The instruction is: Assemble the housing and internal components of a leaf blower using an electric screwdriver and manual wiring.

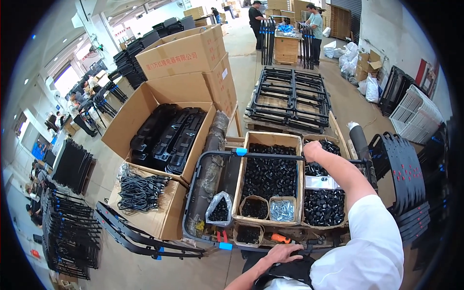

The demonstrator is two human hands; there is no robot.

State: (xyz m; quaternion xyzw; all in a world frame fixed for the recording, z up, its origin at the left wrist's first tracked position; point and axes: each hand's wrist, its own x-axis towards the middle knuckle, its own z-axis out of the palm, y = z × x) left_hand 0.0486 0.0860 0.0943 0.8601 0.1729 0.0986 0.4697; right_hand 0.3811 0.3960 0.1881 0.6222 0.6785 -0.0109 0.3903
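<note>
A large black tubular frame [270, 155] with rounded corners and blue patches lies across the workbench. My right hand [313, 152] is closed at its far bar, beside a carton of black caps [325, 205]; the fingertips are partly hidden. Close to my body, my left hand [285, 253] rests at the near bar with its fingers stretched out to the right. Just beyond it lies an orange-and-black tool [281, 238]. Between the bars stands a carton of small black parts [270, 176], holding a smaller box of silver screws [283, 210].
At left, an open carton holds black plastic housings [169, 137], with black cables [140, 191] on a box before it. Curved black bars [140, 234] jut out at lower left. More frames [292, 99] lie stacked beyond the bench. Two people stand at a far table [286, 50].
</note>
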